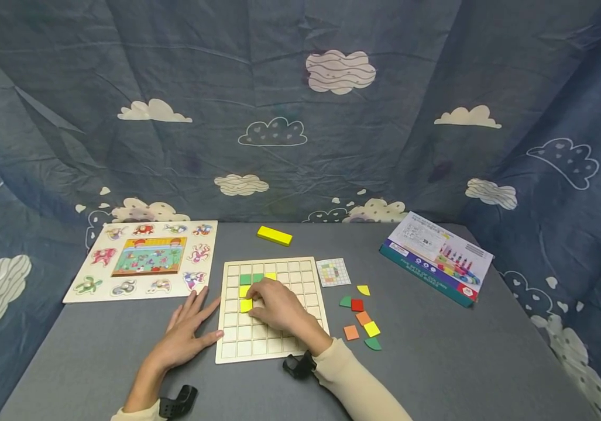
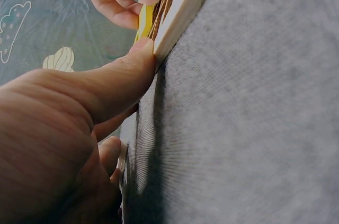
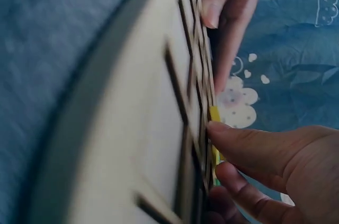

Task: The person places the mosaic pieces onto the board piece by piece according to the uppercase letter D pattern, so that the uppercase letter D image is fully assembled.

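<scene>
A wooden grid board (image 1: 279,348) lies in front of me, with two green squares (image 1: 251,279) and several yellow squares set in its upper left cells. At the board's left part, my right hand (image 1: 279,307) pinches a yellow square (image 1: 246,306) between thumb and fingers. The right wrist view shows that thumb (image 3: 233,136) against the yellow edge. My left hand (image 1: 186,333) rests on the table with fingers spread, its thumb touching the board's left edge. In the left wrist view, the left thumb (image 2: 127,70) presses at the board's corner. The right palm's underside is hidden.
Several loose red, orange, yellow and green pieces (image 1: 357,305) lie right of the board, below a small pattern card (image 1: 333,272). A yellow bar (image 1: 274,235) lies behind. A picture puzzle board (image 1: 142,292) stands left, a game box (image 1: 437,257) right.
</scene>
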A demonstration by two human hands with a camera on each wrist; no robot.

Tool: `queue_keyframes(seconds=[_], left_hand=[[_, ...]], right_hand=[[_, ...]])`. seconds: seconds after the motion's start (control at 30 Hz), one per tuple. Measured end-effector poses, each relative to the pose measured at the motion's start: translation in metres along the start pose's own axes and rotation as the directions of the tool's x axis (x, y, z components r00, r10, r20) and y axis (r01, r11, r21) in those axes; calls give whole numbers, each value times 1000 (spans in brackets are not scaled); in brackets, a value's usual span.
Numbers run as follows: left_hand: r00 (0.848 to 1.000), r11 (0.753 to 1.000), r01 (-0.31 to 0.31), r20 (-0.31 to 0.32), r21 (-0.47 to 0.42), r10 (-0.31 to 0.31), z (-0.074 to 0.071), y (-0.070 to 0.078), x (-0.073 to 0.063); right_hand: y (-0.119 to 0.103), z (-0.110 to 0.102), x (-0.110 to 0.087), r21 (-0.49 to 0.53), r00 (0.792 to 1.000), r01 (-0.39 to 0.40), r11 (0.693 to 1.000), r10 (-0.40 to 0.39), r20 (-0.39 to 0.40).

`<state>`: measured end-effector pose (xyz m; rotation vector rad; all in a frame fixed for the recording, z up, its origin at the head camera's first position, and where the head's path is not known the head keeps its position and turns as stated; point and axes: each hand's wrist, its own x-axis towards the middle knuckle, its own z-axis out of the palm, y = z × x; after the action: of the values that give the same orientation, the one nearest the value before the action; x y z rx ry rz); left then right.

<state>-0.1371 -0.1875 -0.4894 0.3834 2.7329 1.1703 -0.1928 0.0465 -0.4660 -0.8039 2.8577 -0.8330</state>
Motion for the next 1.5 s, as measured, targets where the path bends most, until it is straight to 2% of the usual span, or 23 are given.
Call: queue_keyframes(seconds=[0.33,0.83,1.2,1.5], left_hand=[[1000,1000,6,3,5,-6,-1,1,0],[1000,1000,-6,-7,6,6,2,-1,-1],[1000,1000,-16,-8,12,17,2,-2,-1],[1000,1000,-21,-5,2,21,0,-3,0]], right_hand=[[-1,5,1,7,998,-44,999,45,-43],[1,4,-1,31,999,-6,1000,7,-31],[0,4,0,27,999,-25,999,26,-37],[0,1,1,20,1000,-7,1000,7,-3]])
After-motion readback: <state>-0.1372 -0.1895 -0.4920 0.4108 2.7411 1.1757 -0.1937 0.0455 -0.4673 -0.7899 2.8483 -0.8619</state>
